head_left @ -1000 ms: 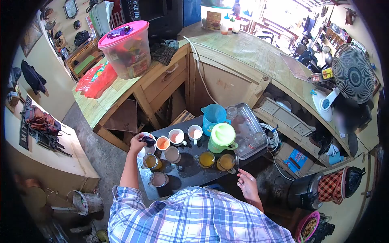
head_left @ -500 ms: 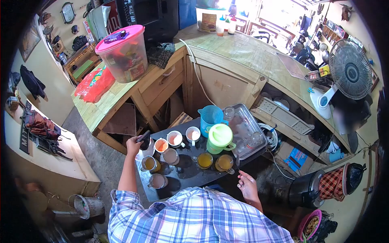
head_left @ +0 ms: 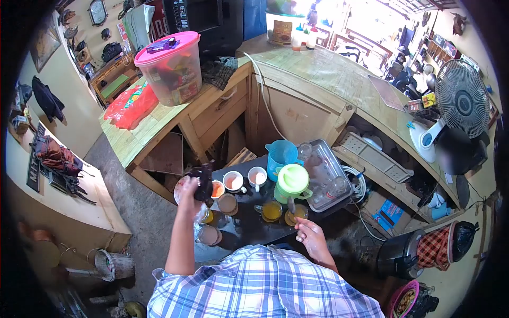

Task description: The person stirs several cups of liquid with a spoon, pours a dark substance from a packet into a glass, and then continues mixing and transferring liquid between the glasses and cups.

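Note:
My left hand (head_left: 186,195) is closed on a dark object (head_left: 203,180) at the left end of the low dark table (head_left: 248,220); blur hides its kind. Beside it are white cups with pale or orange contents, such as the white cup (head_left: 233,182), and glass mugs, one a brownish glass mug (head_left: 227,203). My right hand (head_left: 313,237) pinches a spoon (head_left: 291,203), its bowl raised above the amber glass mug (head_left: 298,213). Left of that stands a yellow glass mug (head_left: 272,211). Behind are a green lidded pitcher (head_left: 293,180) and a blue pitcher (head_left: 282,153).
A clear tray (head_left: 324,199) with glasses borders the pitchers on the right. Wooden counters (head_left: 318,69) curve around the front, bearing a pink-lidded tub (head_left: 172,71) and a fan (head_left: 461,95). A white bucket (head_left: 119,266) stands on the floor at left.
My left hand has moved right with the dark object, over the mugs there. My right hand has come left and up to the amber mug, and the spoon now shows clearly.

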Motion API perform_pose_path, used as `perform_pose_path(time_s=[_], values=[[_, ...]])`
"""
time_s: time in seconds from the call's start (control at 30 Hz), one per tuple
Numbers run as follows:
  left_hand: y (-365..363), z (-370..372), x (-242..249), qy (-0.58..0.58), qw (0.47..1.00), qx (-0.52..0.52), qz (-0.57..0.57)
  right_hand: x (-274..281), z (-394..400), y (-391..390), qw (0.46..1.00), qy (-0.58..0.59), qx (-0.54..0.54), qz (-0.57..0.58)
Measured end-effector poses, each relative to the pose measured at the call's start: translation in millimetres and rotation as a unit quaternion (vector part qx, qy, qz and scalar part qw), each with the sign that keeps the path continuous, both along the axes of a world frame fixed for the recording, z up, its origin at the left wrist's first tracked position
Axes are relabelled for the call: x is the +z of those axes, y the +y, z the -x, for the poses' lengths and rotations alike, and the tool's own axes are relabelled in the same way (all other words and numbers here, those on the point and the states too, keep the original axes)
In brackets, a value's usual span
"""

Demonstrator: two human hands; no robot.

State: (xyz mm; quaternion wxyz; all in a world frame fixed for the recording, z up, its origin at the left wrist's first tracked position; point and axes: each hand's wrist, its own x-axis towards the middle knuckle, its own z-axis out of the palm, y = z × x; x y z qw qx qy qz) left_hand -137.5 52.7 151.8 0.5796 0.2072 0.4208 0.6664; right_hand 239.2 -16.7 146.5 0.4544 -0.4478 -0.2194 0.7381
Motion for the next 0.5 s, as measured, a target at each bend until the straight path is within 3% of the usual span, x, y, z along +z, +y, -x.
perform_pose_path(time_s=[0.03, 0.23, 0.27, 0.37, 0.5], values=[[-9, -29, 35, 0.092, 0.996, -0.013, 0.002, 5, 6, 1, 1.000, -0.016, 0.023, -0.007], [-29, -86, 39, 0.166, 0.978, -0.102, 0.067, 25, 23, 8, 0.990, -0.083, 0.108, -0.025], [-32, -95, 41, 0.136, 0.984, -0.106, 0.052, 27, 23, 9, 0.986, -0.112, 0.116, -0.033], [-35, -108, 49, 0.208, 0.969, -0.128, 0.038, 32, 24, 9, 0.982, -0.136, 0.115, -0.059], [-36, -114, 47, 0.216, 0.965, -0.149, 0.003, 35, 24, 5, 0.969, -0.190, 0.114, -0.106]])
